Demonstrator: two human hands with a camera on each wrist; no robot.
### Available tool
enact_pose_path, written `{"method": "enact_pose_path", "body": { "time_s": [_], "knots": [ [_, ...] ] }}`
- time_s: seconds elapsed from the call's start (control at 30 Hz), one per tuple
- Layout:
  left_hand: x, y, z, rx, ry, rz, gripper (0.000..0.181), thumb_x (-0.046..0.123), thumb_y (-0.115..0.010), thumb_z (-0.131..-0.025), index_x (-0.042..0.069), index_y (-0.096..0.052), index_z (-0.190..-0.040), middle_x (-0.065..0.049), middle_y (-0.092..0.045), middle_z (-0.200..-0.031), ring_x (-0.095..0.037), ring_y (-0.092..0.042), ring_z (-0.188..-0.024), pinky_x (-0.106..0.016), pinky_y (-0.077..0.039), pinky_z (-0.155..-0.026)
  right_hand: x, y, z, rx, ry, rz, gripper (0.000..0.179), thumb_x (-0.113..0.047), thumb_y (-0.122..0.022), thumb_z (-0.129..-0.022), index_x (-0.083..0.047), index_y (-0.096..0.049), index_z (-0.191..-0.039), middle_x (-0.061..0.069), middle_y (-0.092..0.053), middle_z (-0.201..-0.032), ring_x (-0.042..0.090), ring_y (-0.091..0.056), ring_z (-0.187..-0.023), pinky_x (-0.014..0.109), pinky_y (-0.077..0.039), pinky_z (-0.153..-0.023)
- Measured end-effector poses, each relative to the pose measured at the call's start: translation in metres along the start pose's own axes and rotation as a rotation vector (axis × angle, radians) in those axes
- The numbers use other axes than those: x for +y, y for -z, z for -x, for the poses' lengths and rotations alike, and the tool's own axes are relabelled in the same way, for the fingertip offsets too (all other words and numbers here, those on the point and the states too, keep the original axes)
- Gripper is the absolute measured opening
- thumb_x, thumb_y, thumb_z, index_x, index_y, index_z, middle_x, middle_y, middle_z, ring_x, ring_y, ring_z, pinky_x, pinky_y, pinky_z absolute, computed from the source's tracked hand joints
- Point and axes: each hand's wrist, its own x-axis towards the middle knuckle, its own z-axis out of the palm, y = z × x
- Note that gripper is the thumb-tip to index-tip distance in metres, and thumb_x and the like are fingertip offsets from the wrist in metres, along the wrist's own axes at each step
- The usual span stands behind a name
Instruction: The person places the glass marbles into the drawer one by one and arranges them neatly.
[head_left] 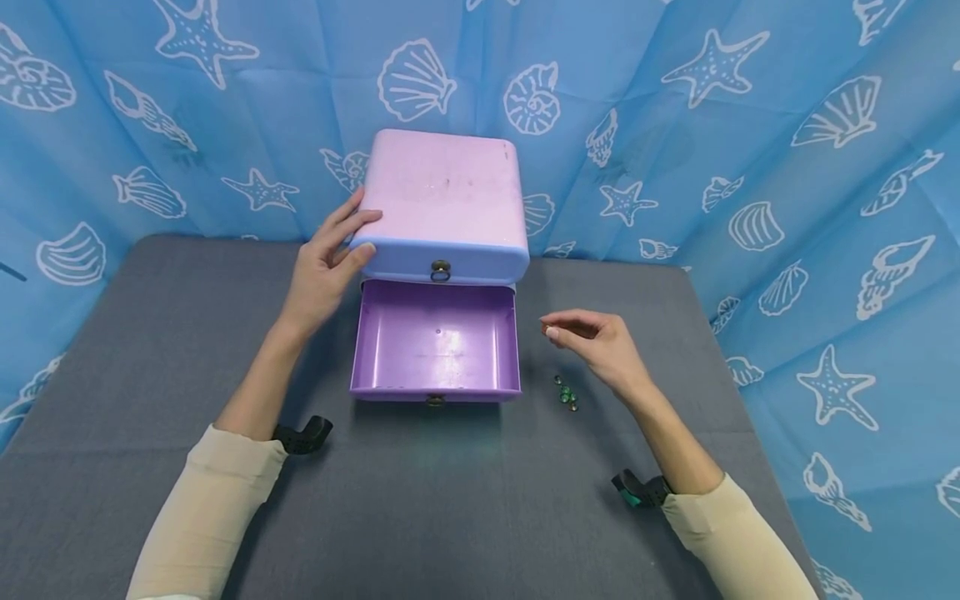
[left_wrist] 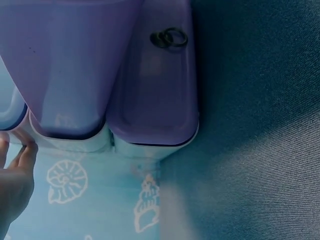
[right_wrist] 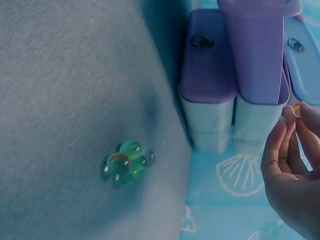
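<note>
A small drawer cabinet (head_left: 442, 187) has a pink top and a closed blue upper drawer (head_left: 480, 262). Below that, a purple drawer (head_left: 435, 342) is pulled out, its bare floor showing in the head view. My left hand (head_left: 318, 271) rests on the cabinet's left front corner, fingers along the top and side, thumb at the blue front. To the right of the open drawer, my right hand (head_left: 603, 346) pinches a small orange marble (right_wrist: 296, 108) between thumb and fingertips. Several greenish glass marbles (head_left: 566, 394) lie together on the table beneath it.
A grey cloth covers the table (head_left: 435, 508). The wrist views show another purple drawer (right_wrist: 207, 65) closed at the bottom of the cabinet, with a ring pull. Behind the cabinet hangs a blue curtain (head_left: 600, 75) with white shells and starfish.
</note>
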Motion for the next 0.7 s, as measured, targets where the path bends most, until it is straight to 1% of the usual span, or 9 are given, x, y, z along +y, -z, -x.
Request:
{"method": "enact_pose_path", "body": {
  "time_s": [0.13, 0.3, 0.4, 0.57, 0.63, 0.7],
  "knots": [
    [0.002, -0.001, 0.001, -0.003, 0.003, -0.019, 0.039, -0.004, -0.058, -0.097, 0.001, -0.06, -0.135, -0.002, -0.038, -0.157, -0.021, -0.031, -0.146, -0.028, -0.04, -0.108, -0.006, -0.006, -0.003, -0.019, 0.02, -0.025, 0.025, -0.018, -0.071, -0.093, -0.003, -0.073, -0.113, 0.012, -0.073, -0.107, 0.028, -0.069, -0.097, 0.029, -0.057, -0.082],
    [0.006, -0.002, 0.003, -0.018, 0.02, -0.053, 0.04, -0.003, -0.056, -0.098, 0.003, -0.058, -0.138, 0.0, -0.035, -0.158, -0.02, -0.031, -0.146, -0.025, -0.039, -0.109, -0.013, -0.013, -0.006, -0.038, 0.036, -0.041, 0.025, -0.014, -0.071, -0.093, 0.0, -0.072, -0.114, 0.013, -0.073, -0.109, 0.018, -0.069, -0.096, 0.027, -0.056, -0.083],
    [0.008, -0.003, 0.003, -0.027, 0.029, -0.062, 0.04, -0.002, -0.056, -0.099, 0.004, -0.058, -0.138, 0.0, -0.034, -0.158, -0.02, -0.031, -0.146, -0.024, -0.04, -0.108, -0.017, -0.017, -0.01, -0.047, 0.039, -0.047, 0.024, -0.011, -0.07, -0.093, 0.001, -0.072, -0.114, 0.015, -0.072, -0.109, 0.018, -0.069, -0.096, 0.026, -0.056, -0.083],
    [0.01, -0.003, 0.001, -0.038, 0.033, -0.078, 0.042, -0.001, -0.056, -0.099, 0.005, -0.057, -0.14, -0.001, -0.032, -0.159, -0.022, -0.032, -0.145, -0.028, -0.038, -0.11, -0.024, -0.023, -0.017, -0.06, 0.039, -0.046, 0.024, -0.005, -0.068, -0.094, 0.005, -0.07, -0.115, 0.019, -0.071, -0.11, 0.027, -0.069, -0.099, 0.026, -0.056, -0.083],
    [0.011, -0.003, 0.001, -0.046, 0.04, -0.091, 0.042, 0.0, -0.056, -0.099, 0.007, -0.056, -0.141, -0.001, -0.03, -0.16, -0.023, -0.033, -0.145, -0.031, -0.037, -0.112, -0.026, -0.025, -0.019, -0.065, 0.035, -0.055, 0.024, -0.005, -0.068, -0.094, 0.005, -0.07, -0.115, 0.018, -0.071, -0.111, 0.033, -0.067, -0.101, 0.026, -0.056, -0.083],
    [0.012, -0.002, 0.001, -0.056, 0.049, -0.107, 0.043, 0.002, -0.056, -0.1, 0.008, -0.055, -0.143, -0.001, -0.029, -0.16, -0.024, -0.032, -0.145, -0.033, -0.036, -0.113, -0.027, -0.027, -0.02, -0.067, 0.032, -0.069, 0.025, -0.007, -0.069, -0.093, 0.004, -0.07, -0.115, 0.017, -0.071, -0.111, 0.035, -0.067, -0.101, 0.027, -0.056, -0.083]
  ]
}}
